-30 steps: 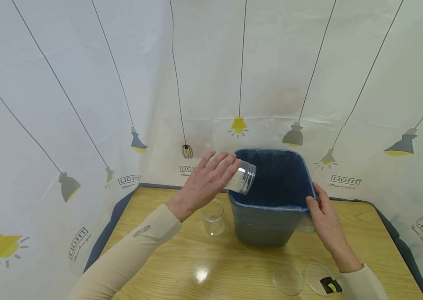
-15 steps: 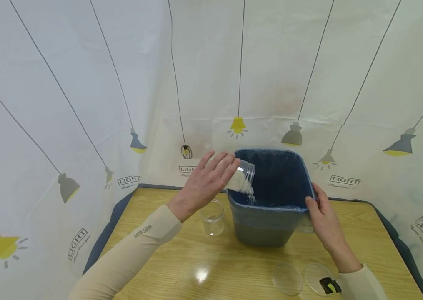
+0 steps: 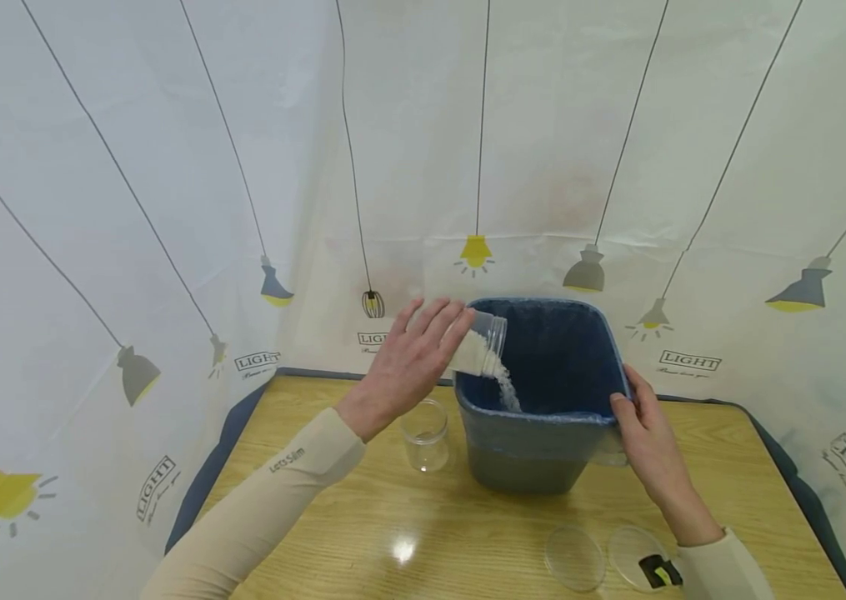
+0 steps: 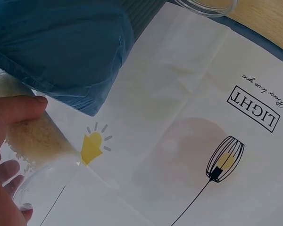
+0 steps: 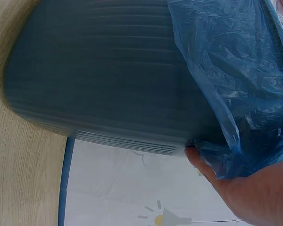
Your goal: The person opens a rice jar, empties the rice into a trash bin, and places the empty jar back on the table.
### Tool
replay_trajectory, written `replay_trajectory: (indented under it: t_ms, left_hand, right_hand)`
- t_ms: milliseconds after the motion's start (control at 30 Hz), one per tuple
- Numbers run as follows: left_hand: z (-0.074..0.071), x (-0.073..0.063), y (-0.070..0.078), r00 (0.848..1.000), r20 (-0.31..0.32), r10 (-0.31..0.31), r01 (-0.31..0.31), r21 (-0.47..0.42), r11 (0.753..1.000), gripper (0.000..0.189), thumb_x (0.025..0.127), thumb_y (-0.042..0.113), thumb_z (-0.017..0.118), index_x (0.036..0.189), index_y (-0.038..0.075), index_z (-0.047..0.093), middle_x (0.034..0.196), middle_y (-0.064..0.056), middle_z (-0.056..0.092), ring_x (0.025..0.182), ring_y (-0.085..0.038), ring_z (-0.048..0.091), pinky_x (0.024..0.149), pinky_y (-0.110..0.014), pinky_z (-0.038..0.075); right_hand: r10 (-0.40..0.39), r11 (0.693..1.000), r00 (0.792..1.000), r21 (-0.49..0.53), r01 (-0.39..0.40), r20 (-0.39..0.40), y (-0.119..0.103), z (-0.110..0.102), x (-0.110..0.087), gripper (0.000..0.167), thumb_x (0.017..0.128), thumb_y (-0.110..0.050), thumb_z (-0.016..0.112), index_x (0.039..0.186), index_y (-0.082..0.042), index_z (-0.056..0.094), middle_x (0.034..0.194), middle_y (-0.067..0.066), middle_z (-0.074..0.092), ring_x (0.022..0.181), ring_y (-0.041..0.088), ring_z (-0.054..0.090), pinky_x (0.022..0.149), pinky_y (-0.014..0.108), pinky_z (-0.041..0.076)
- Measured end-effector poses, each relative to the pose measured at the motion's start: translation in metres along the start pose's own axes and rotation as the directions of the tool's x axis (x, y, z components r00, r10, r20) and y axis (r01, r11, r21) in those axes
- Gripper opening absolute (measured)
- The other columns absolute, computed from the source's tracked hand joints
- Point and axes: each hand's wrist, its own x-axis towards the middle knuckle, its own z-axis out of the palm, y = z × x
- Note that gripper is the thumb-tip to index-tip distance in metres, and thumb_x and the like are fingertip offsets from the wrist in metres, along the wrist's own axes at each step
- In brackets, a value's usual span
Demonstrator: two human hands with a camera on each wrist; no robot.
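Note:
My left hand grips a clear jar from above, its fingers wrapped round the side. The jar lies tilted over the left rim of a dark trash bin, mouth toward the inside. White grains stream from its mouth into the bin, and more grains remain along the jar's lower side. A blue plastic bag lines the bin and folds over its rim. With thumb and fingers, my right hand holds the bin's right rim through the bag.
A second clear jar stands upright on the wooden table, left of the bin. Two round clear lids lie near the front right, one with a black and yellow piece on it. A lamp-printed sheet rises behind the table.
The jar has tipped further down at its mouth. Grains began falling half a second ago, and the stream is now thicker. My right hand and the bin have stayed put.

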Motion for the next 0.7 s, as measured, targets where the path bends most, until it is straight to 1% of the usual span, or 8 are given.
replay_trajectory:
  t_ms: [67,167,400,500,600,700]
  left_hand:
    - [0.0008,0.0008,-0.0003,1.000,-0.006,-0.011,0.011,-0.002,1.000,0.057,0.100,0.002,0.060,0.154,0.007,0.045,0.151,-0.013,0.052,0.142,-0.032,0.044,0.120,-0.052,0.029]
    - [0.0015,0.0021,-0.0011,1.000,-0.013,-0.020,0.020,-0.007,1.000,0.057,0.099,0.003,0.062,0.153,0.007,0.045,0.150,-0.013,0.053,0.141,-0.032,0.045,0.120,-0.052,0.030]
    - [0.0025,0.0043,-0.0026,0.999,-0.004,-0.032,0.032,-0.021,0.999,0.060,0.097,0.007,0.066,0.153,0.007,0.044,0.151,-0.013,0.052,0.141,-0.032,0.044,0.121,-0.051,0.027]
    - [0.0027,0.0046,-0.0033,1.000,-0.010,-0.027,0.027,-0.013,1.000,0.060,0.097,0.008,0.067,0.152,0.006,0.045,0.149,-0.013,0.053,0.141,-0.032,0.044,0.119,-0.051,0.030]
    - [0.0030,0.0048,-0.0042,1.000,-0.013,-0.017,0.017,0.007,1.000,0.059,0.097,0.006,0.066,0.152,0.006,0.046,0.149,-0.013,0.054,0.140,-0.032,0.045,0.118,-0.051,0.032]
    - [0.0031,0.0050,-0.0048,1.000,-0.001,-0.007,0.007,0.022,1.000,0.059,0.096,0.001,0.064,0.153,0.006,0.045,0.150,-0.013,0.053,0.140,-0.032,0.045,0.119,-0.050,0.031]
  right_hand:
    - [0.001,1.000,1.000,-0.001,-0.001,0.002,0.0003,-0.0003,0.0001,0.062,0.113,-0.024,0.036,0.163,0.002,0.011,0.161,0.034,0.027,0.144,0.046,0.035,0.090,-0.001,0.031]
    - [0.006,1.000,1.000,-0.002,-0.006,0.004,0.0006,-0.0006,0.0002,0.062,0.114,-0.024,0.035,0.164,0.002,0.010,0.161,0.034,0.027,0.144,0.045,0.035,0.090,-0.001,0.031]
    - [0.026,1.000,1.000,-0.003,-0.026,0.008,0.0011,-0.0011,-0.0003,0.063,0.114,-0.026,0.035,0.164,0.000,0.009,0.162,0.033,0.026,0.145,0.045,0.034,0.089,-0.001,0.031]
    - [0.027,1.000,1.000,-0.009,-0.027,0.007,0.0010,-0.0012,-0.0004,0.063,0.113,-0.026,0.035,0.164,0.001,0.010,0.162,0.033,0.026,0.145,0.044,0.034,0.089,-0.001,0.031]
    - [0.024,1.000,1.000,-0.009,-0.024,0.008,0.0010,-0.0014,-0.0002,0.063,0.114,-0.026,0.035,0.164,0.001,0.010,0.161,0.033,0.027,0.144,0.044,0.035,0.089,-0.001,0.031]
    - [0.025,1.000,1.000,-0.018,-0.025,0.011,0.0009,-0.0016,-0.0002,0.063,0.114,-0.026,0.035,0.164,0.001,0.010,0.161,0.034,0.028,0.143,0.043,0.036,0.089,-0.001,0.031]
